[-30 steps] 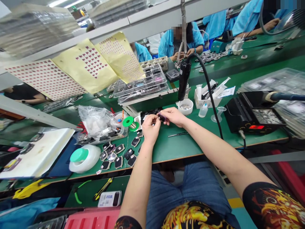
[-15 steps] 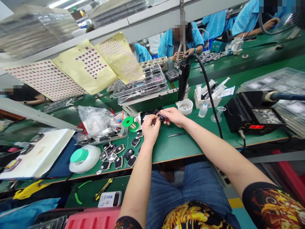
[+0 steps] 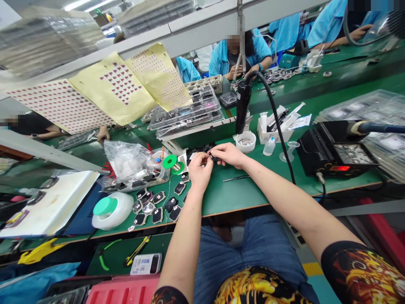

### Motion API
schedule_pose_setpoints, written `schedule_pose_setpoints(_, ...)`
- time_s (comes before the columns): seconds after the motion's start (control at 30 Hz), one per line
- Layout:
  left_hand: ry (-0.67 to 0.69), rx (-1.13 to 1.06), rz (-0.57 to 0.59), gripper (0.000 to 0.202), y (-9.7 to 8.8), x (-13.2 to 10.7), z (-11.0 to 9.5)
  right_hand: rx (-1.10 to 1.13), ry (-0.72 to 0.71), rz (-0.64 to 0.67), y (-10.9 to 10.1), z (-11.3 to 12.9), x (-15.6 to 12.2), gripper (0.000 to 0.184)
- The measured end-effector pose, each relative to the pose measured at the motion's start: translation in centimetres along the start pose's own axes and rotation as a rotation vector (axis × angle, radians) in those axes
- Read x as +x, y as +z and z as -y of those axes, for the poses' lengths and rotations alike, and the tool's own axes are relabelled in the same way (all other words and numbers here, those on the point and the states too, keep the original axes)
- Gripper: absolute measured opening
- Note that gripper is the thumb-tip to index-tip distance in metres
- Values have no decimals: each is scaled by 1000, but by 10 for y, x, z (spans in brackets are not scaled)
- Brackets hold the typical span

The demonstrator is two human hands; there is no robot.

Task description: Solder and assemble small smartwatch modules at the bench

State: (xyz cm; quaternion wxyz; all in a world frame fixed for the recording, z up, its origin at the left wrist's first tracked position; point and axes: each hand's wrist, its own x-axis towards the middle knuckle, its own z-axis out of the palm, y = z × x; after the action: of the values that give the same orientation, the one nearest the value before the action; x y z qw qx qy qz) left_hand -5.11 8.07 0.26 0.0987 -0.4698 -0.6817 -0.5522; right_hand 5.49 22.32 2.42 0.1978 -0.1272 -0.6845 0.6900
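Note:
My left hand (image 3: 200, 167) and my right hand (image 3: 230, 154) meet over the green bench (image 3: 240, 192), fingers pinched together on a small dark part (image 3: 213, 157) held between them. The part is mostly hidden by my fingertips. Several dark oval key shells (image 3: 158, 204) lie on the bench to the left of my left wrist. Thin tweezers (image 3: 236, 178) lie on the bench just under my right forearm. A white cup of small metal bits (image 3: 246, 141) stands right behind my right hand.
A hanging black driver (image 3: 243, 105) with its cable dangles above the cup. A black heater unit (image 3: 335, 154) sits at right. A plastic bag (image 3: 128, 160), green solder spool (image 3: 171, 161) and white dispenser (image 3: 112, 209) lie at left. Clear trays (image 3: 190, 114) stand behind. Co-workers sit across.
My right hand has turned and closed over the small part, so its purple face no longer shows. A co-worker's hand has appeared behind the plastic bag at left.

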Motion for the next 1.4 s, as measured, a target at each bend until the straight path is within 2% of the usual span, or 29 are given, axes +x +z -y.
schedule_pose_setpoints(0.37, 3, 0, 11, 7, -1, 0, 0, -18, 4, 10, -1, 0, 0, 31)
schedule_pose_setpoints(0.93, 2, -1, -9, 8, -1, 1, -4, 35, 15, 9, 1, -3, 3, 45)
schedule_pose_setpoints(1.2, -4, -22, -9, 8, 1, 0, -2, 35, 10, 11, 0, -3, 3, 44)
schedule_pose_setpoints(1.4, -8, -23, -7, 8, 1, 0, -2, 35, 34, -5, 0, -4, 4, 52)
